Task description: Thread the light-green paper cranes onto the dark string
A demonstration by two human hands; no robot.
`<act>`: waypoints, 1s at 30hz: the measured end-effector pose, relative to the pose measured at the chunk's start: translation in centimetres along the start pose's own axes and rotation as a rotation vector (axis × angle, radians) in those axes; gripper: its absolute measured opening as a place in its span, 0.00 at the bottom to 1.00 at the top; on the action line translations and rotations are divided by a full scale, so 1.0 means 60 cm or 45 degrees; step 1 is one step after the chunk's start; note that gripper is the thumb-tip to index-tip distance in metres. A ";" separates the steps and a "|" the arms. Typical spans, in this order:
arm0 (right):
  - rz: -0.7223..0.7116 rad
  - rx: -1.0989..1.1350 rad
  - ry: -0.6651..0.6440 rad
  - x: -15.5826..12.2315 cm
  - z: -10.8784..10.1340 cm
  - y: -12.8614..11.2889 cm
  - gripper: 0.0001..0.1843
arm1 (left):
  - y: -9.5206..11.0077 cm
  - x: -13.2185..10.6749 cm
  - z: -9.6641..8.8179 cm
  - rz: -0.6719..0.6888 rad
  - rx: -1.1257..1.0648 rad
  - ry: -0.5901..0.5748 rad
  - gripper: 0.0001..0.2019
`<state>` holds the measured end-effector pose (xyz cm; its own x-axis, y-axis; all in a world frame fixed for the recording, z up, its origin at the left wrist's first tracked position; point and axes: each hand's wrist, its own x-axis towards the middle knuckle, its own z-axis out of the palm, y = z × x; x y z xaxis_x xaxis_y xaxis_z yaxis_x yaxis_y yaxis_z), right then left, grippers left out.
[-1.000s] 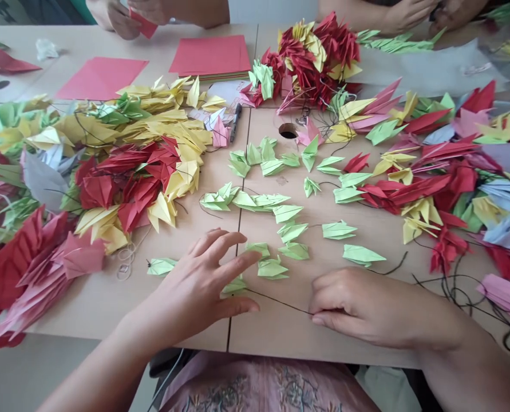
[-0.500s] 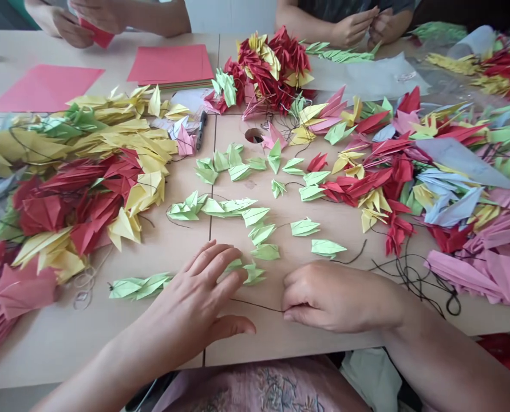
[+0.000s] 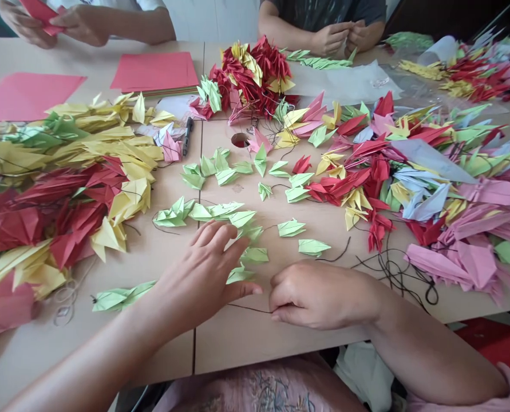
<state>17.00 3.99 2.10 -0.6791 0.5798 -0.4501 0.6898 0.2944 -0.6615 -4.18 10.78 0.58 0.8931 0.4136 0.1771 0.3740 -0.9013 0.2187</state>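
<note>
- Head view, near edge of the desk (image 3: 246, 343): pressing down with the left hand (image 3: 198, 274), palm flat, with fingers (image 3: 220, 237) spread open and gripping nothing.
- Right at those fingertips: a loose cluster of green paper cranes (image 3: 255, 254), touching the index and middle tips, with one more tucked in by the thumb.
- Over to the right hand (image 3: 319, 294): curled closed, knuckles up, pinching a dark thread (image 3: 248, 308) between thumb and forefinger, low against the desk.
- Following that thread: lying in a thin line across the desk seam from the pinch toward the left palm, then lost from sight beneath it.
- Out beside the left wrist: a threaded run of green cranes (image 3: 117, 296), lying flat on the desk.
- Just beyond the hands: a strung green row (image 3: 203, 212), and two single green cranes (image 3: 291, 228) apart from it on bare desk.
- Far left: a heap of yellow and red cranes (image 3: 66, 194).
- Far right: a mixed pile of pink, red and blue cranes (image 3: 430, 183), with loops of dark cord (image 3: 404, 274) at its near edge.
- Along the far side: red paper sheets (image 3: 154, 71), a black pen (image 3: 187, 134), a red-and-yellow bunch (image 3: 255, 68).
- Across the desk: one co-worker's hands (image 3: 83, 23) on red paper, another co-worker's hands (image 3: 336, 37) close together.
</note>
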 end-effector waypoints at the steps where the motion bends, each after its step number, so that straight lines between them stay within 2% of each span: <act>1: 0.000 -0.009 -0.003 0.000 -0.001 -0.001 0.13 | -0.002 -0.001 -0.002 -0.002 0.000 -0.010 0.31; 5: -0.005 0.011 -0.011 -0.004 -0.001 0.000 0.12 | -0.013 -0.029 -0.021 -0.113 -0.056 -0.056 0.27; 9: -0.033 0.076 0.029 -0.015 0.004 0.008 0.12 | -0.032 -0.096 -0.043 -0.337 -0.081 -0.105 0.24; 12: -0.015 0.172 0.176 -0.020 0.007 0.015 0.16 | -0.041 -0.152 -0.055 -0.494 -0.057 -0.118 0.23; 14: 0.011 0.233 0.250 -0.019 0.009 0.018 0.18 | -0.043 -0.181 -0.060 -0.556 -0.046 -0.135 0.23; 16: 0.016 0.278 0.240 -0.014 0.011 0.018 0.18 | -0.043 -0.202 -0.064 -0.584 -0.064 -0.183 0.23; 20: 0.015 0.260 0.116 -0.002 0.017 0.015 0.13 | -0.044 -0.224 -0.072 -0.688 -0.088 -0.228 0.25; 30: 0.118 0.263 -0.044 0.005 0.013 0.013 0.16 | -0.065 -0.249 -0.083 -0.816 -0.096 -0.273 0.19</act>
<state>17.14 3.79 0.99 -0.6261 0.5696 -0.5325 0.6857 0.0771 -0.7238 -20.23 8.77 1.84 0.5337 0.8212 -0.2021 0.8343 -0.4720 0.2849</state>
